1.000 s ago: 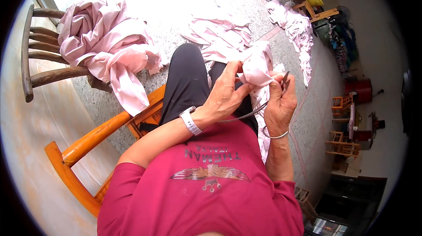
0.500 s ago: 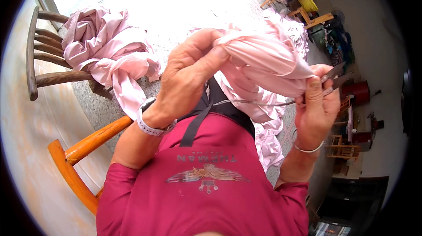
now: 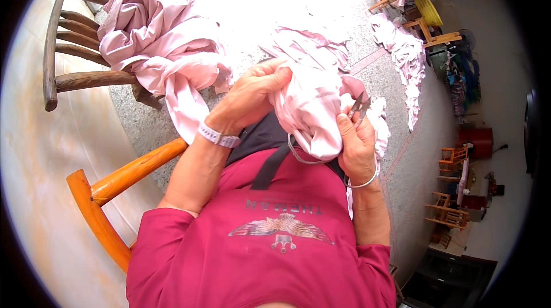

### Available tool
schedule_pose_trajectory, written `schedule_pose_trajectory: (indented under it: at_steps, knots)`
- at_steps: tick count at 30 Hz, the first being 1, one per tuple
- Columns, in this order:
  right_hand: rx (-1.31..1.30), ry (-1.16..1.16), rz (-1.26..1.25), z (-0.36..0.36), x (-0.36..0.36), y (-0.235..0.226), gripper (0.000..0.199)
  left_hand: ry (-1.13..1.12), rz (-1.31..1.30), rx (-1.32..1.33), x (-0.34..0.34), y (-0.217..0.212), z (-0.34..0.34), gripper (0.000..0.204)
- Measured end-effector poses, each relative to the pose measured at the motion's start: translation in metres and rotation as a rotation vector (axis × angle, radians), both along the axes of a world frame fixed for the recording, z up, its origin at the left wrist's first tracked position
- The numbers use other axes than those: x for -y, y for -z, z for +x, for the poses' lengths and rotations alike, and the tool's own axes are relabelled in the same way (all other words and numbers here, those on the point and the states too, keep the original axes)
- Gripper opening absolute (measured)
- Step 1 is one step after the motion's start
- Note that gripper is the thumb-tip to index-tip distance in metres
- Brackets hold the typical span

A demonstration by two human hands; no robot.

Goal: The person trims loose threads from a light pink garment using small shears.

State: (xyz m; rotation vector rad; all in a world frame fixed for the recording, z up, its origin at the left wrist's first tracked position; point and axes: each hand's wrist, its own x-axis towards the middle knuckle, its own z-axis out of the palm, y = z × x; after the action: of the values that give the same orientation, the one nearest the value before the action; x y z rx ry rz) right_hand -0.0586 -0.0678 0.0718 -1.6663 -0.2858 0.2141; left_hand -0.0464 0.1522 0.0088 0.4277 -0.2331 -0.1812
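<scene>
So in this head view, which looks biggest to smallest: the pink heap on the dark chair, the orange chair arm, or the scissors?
1. Pink heap
2. Orange chair arm, though it is nearer the camera
3. Scissors, mostly hidden by cloth

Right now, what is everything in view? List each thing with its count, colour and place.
Pale pink cloth garment: one, held at the lap in both hands.
Small metal thread snips: one, silver, in the right hand.
Heap of pink cloth: one, on the dark wooden chair, upper left.
Orange wooden chair: one, lower left.
Pink cloth pile: one, on the floor, upper right.
Left hand: gripping the garment.
Right hand: holding snips and garment.
</scene>
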Motion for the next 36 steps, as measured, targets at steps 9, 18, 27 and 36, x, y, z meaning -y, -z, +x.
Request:
schedule_pose_trajectory:
  at_steps: [9,18,27,36]
  knots:
    - [0.373,-0.104,-0.553,-0.023,0.003,0.033,0.011,0.139,0.376,-0.086,0.013,0.082,0.017,0.017]
    - [0.535,0.085,-0.610,-0.024,0.010,0.044,0.008,-0.147,1.251,0.162,-0.020,0.007,0.004,0.026]
    - [0.596,0.095,-0.612,-0.028,0.018,0.043,0.005,0.108,0.890,0.115,0.025,0.021,0.000,0.017]
    - [0.834,0.029,-0.677,-0.019,0.023,0.033,0.004,0.138,0.479,0.092,0.035,0.015,-0.004,0.015]
